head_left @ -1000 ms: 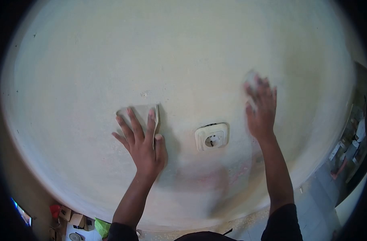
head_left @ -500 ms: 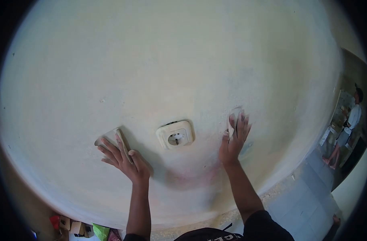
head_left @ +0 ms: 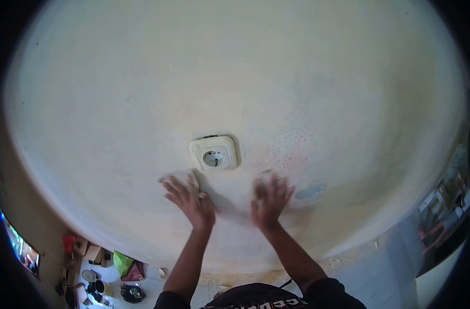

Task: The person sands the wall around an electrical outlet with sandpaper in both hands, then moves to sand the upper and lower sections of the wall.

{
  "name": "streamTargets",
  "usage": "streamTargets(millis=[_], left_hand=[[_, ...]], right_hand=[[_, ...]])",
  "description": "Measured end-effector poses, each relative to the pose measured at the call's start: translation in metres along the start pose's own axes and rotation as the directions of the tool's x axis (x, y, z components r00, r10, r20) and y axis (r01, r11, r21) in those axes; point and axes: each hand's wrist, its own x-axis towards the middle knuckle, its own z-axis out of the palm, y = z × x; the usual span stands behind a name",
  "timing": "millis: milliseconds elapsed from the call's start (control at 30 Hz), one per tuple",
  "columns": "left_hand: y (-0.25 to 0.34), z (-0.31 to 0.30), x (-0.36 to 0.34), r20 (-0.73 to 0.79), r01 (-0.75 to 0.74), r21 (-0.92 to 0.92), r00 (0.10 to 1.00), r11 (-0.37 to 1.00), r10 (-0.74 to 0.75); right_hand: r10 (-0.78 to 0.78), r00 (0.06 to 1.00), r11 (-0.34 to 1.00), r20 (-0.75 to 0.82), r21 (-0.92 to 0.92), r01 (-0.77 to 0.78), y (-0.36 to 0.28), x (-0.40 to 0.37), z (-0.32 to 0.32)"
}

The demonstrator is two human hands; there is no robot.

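Note:
A pale wall (head_left: 193, 77) fills most of the view, with a cream power socket (head_left: 215, 153) near its middle. Below and left of the socket, my left hand (head_left: 191, 203) lies flat with fingers spread over a thin sanding sheet (head_left: 195, 180), pressing it to the wall. My right hand (head_left: 270, 201) is below and right of the socket, fingers spread against the wall and blurred; a dark-edged piece under its fingertips is too smeared to make out. Rough, pinkish plaster and a bluish patch (head_left: 310, 191) show right of that hand.
Boxes (head_left: 94, 254), a green bag (head_left: 122, 263), buckets and other items lie on the floor at lower left. A lit screen (head_left: 21, 247) hangs at far left. Another person (head_left: 443, 224) is at far right, beside shelving-like clutter.
Both hands have moved inward and now sit closer together, below the socket. The view has shifted, showing more floor items and the screen at left.

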Motion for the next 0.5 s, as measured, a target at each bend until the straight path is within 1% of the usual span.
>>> streamTargets(millis=[33,67,167,200,233,267,300,367,400,433,500], left_hand=[[0.003,0.001,-0.012,0.043,-0.042,0.02,0.998,0.999,0.041],[0.005,-0.001,-0.014,0.086,-0.015,0.041,0.996,0.999,0.011],[0.007,-0.016,0.014,0.106,0.05,0.119,0.992,0.992,-0.063],[0.004,-0.019,0.025,0.067,0.1,0.091,0.992,0.991,-0.106],[0.001,-0.021,0.035,0.031,0.147,0.062,0.988,0.987,-0.149],[-0.001,-0.024,0.038,-0.001,0.193,0.032,0.981,0.981,-0.194],[-0.002,-0.022,0.031,0.002,0.21,0.042,0.978,0.977,-0.21],[0.0,-0.005,0.002,0.013,0.233,0.054,0.972,0.971,-0.234],[0.004,0.001,-0.016,0.059,0.21,0.065,0.975,0.976,-0.214],[0.007,0.003,-0.018,0.045,0.188,0.049,0.981,0.981,-0.19],[0.009,0.005,-0.021,0.023,0.142,0.015,0.99,0.99,-0.142]], right_hand=[[-0.086,0.993,0.995,0.082,-0.041,0.089,-0.004,-0.013,0.008],[-0.217,0.976,0.968,0.0,-0.125,0.216,-0.002,-0.017,0.015],[-0.228,0.956,0.969,0.186,-0.057,0.242,0.017,0.01,-0.014],[-0.18,0.977,0.979,0.114,-0.08,0.19,0.026,0.024,-0.022],[-0.013,0.997,1.0,0.072,0.015,0.012,0.032,0.037,-0.033],[0.031,0.999,0.998,-0.018,0.053,-0.03,0.037,0.044,-0.038],[0.082,0.991,0.993,-0.104,0.093,-0.073,0.038,0.047,-0.039],[0.082,0.992,0.991,-0.097,0.115,-0.071,0.025,0.016,-0.011],[0.083,0.992,0.99,-0.096,0.12,-0.071,0.015,-0.002,0.001],[-0.014,1.0,0.998,0.022,0.054,0.013,0.001,-0.015,0.005],[-0.177,0.98,0.984,0.089,0.01,0.177,-0.018,-0.019,0.008]])
